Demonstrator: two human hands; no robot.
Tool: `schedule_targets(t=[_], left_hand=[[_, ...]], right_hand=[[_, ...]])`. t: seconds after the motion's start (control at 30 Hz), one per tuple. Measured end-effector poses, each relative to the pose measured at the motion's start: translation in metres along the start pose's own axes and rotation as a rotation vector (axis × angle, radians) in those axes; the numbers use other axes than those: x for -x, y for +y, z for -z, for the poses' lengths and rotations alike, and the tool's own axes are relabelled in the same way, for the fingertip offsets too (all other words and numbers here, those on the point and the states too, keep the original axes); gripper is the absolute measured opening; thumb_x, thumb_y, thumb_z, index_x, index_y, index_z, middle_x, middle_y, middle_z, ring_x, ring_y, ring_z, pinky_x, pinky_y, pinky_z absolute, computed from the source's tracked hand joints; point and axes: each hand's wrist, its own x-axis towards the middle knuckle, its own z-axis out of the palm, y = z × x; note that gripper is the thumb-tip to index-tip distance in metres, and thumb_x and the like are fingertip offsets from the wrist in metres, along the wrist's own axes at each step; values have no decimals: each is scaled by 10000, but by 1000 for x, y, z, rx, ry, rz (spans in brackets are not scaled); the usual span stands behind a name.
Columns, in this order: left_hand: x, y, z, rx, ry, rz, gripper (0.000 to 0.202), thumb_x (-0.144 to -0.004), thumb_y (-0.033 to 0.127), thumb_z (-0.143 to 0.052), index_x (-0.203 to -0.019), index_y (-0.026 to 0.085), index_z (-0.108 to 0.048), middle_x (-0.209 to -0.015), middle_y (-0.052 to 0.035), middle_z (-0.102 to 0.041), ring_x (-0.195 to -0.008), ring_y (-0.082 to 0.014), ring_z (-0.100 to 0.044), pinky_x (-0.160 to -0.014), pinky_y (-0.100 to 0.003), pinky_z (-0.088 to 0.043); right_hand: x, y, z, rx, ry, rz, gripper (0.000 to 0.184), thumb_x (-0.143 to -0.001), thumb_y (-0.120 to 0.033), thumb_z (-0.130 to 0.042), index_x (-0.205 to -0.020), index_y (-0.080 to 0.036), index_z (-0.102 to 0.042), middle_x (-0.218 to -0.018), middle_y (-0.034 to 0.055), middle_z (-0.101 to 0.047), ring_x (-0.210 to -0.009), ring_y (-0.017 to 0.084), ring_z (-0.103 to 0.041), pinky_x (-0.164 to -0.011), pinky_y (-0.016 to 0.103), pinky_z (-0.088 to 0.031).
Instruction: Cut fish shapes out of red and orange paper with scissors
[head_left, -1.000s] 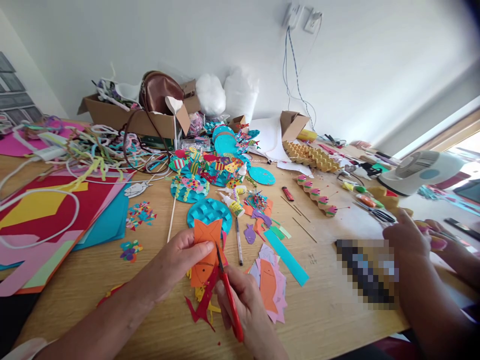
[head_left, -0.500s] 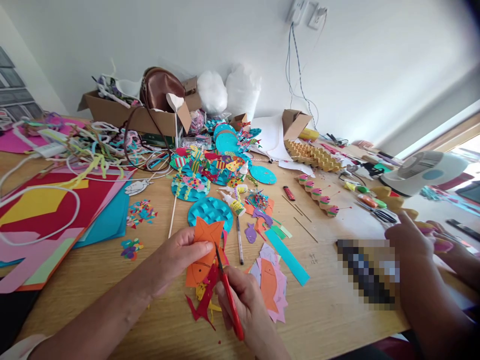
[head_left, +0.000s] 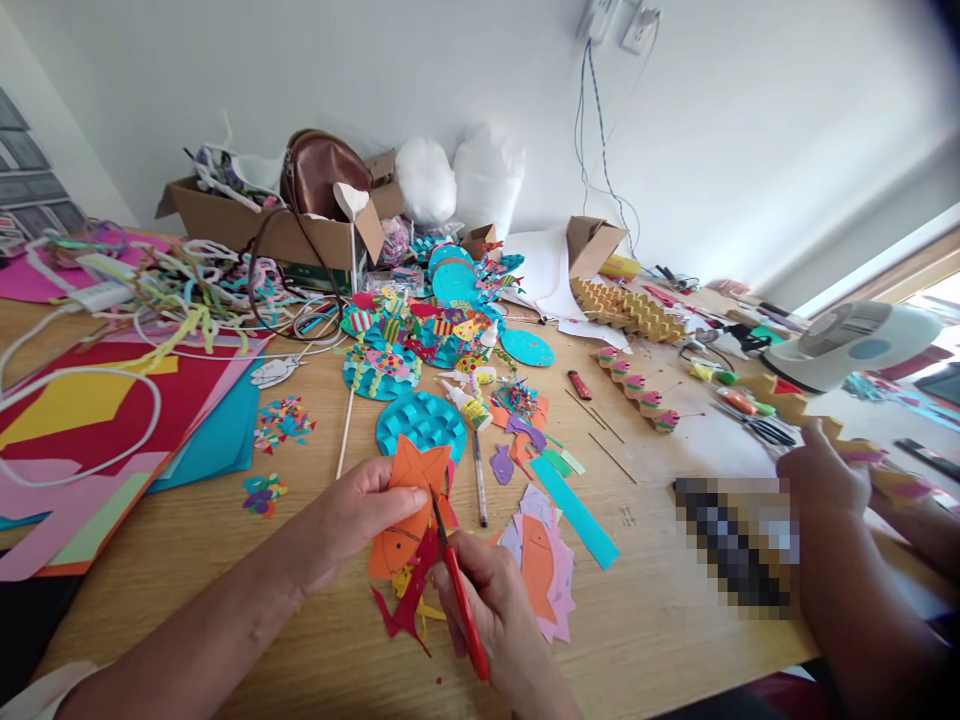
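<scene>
Fingertips [head_left: 401, 497] of the left hand [head_left: 358, 512] pinch the orange paper fish [head_left: 417, 470], thumb on top and the other fingers hidden behind the sheet. The fish is held up just on the near side of the teal disc [head_left: 421, 422]. The right hand [head_left: 495, 600] is closed through the handles of the red scissors [head_left: 463, 605]. Their dark blades point toward the teal disc and meet the fish's right edge. How wide the blades stand I cannot tell.

Judging by the grip, the cut would go best with the pinch close to the blades, so the paper stays taut. Better to turn the fish into the scissors than to twist the wrist, and to use short bites near the blade pivot on the curves.

Red offcuts [head_left: 409, 598] lie under the hands on the table [head_left: 645, 620]. A stack of pink and orange cut fish [head_left: 541, 568] lies nearer than the teal disc and to its right.

Beyond the teal disc and to its left, a large cardboard box [head_left: 262, 238] holds a brown bag [head_left: 322, 175] and curled paper scraps [head_left: 217, 172]. Beyond the disc and to the right, a smaller open box [head_left: 589, 245] is tipped on its side, and its inside is not visible. Far right of the disc, another person's hand [head_left: 821, 480] works on a paper piece.
</scene>
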Motion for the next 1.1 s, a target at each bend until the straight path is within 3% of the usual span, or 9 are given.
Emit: schedule_targets(t=[0.13,0.33,0.73,1.1], left_hand=[[0,1,0,16,21,11,133,-687,301,-681,-725,176,-706,-626,-13,-710,-593,-171,-648,-602,-254,-504],[1,-2,3,-11,50,-103,163,-740,314,-660,-846,202,-711,-684,-3,-718,-631,-170,-655,-637,-256,-511],[1,-1,3,-11,-49,-67,149,-781,274,-616,-875,207,-710,-681,0,-702,-645,-172,-659,-636,-257,-509],[-1,-3,5,-31,-21,-59,164,-772,297,-622,-893,221,-703,-679,16,-689,-637,-162,-638,-645,-255,-498]], right_hand=[[0,-1,1,9,5,16,371,-884,-422,-527,-621,-209,-377,-474,-72,-358,-403,70,-320,-371,186,-219],[-1,0,0,53,2,21,398,-893,-480,-488,-626,-208,-373,-473,-68,-361,-416,74,-325,-385,189,-222],[0,0,0,38,1,11,373,-916,-435,-456,-633,-207,-376,-469,-73,-363,-411,71,-319,-393,189,-231],[-1,-2,3,75,10,76,381,-893,-407,-510,-613,-196,-360,-549,-58,-336,-488,77,-285,-428,198,-203]])
